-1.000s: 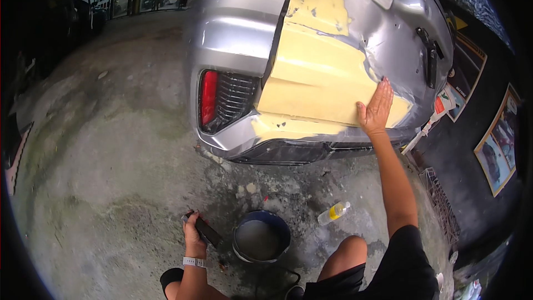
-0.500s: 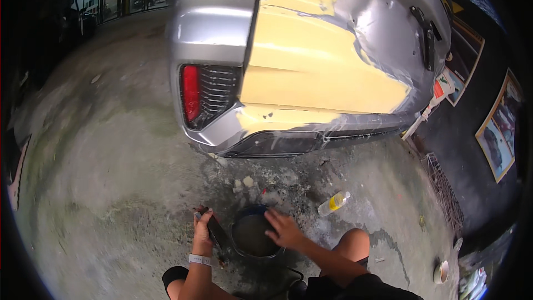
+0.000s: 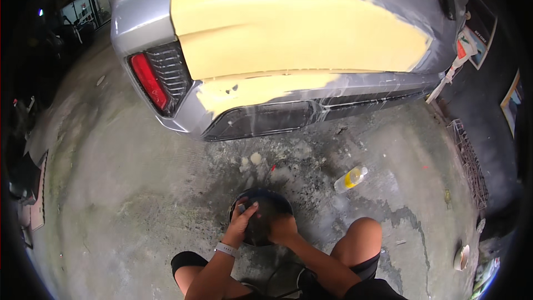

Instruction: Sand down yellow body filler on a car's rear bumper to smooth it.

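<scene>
Head view: your left hand [image 3: 242, 223] grips a small dark sanding block [image 3: 242, 209] over the round black bucket [image 3: 261, 215] on the wet concrete floor [image 3: 127, 189]; its long axis can't be made out. Your right hand [image 3: 283, 229] rests curled on the bucket's near rim. Ahead, yellow matte filler [image 3: 288, 22] covers the silver car's rear [image 3: 139, 11]. A plastic bottle [image 3: 350, 178] lies right, pointing up-right.
</scene>
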### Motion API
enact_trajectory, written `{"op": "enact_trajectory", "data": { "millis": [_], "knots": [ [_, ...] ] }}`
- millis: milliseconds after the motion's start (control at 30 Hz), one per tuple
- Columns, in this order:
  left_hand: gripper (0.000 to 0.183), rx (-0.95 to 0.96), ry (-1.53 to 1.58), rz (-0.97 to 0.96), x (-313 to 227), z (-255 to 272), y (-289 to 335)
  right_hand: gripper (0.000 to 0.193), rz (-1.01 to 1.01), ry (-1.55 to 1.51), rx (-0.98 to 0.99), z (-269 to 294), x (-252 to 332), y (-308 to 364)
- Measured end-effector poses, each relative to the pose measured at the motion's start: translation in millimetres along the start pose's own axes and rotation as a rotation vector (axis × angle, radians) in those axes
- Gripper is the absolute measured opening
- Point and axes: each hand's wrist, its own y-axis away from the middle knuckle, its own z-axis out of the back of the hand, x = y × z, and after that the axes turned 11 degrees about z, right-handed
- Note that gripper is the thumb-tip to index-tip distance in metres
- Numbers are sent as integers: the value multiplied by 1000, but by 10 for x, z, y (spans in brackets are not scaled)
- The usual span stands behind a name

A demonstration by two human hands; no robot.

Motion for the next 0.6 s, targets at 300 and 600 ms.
{"op": "enact_trajectory", "data": {
  "millis": [300, 600],
  "knots": [
    [73, 4, 74, 103, 539, -49, -599, 82, -57, -1141, -301, -130, -316, -314],
    [74, -79, 68, 281, 425, -103, -416, 125, -77, -1136, 101, 170, -286, -262]
  ]
}}
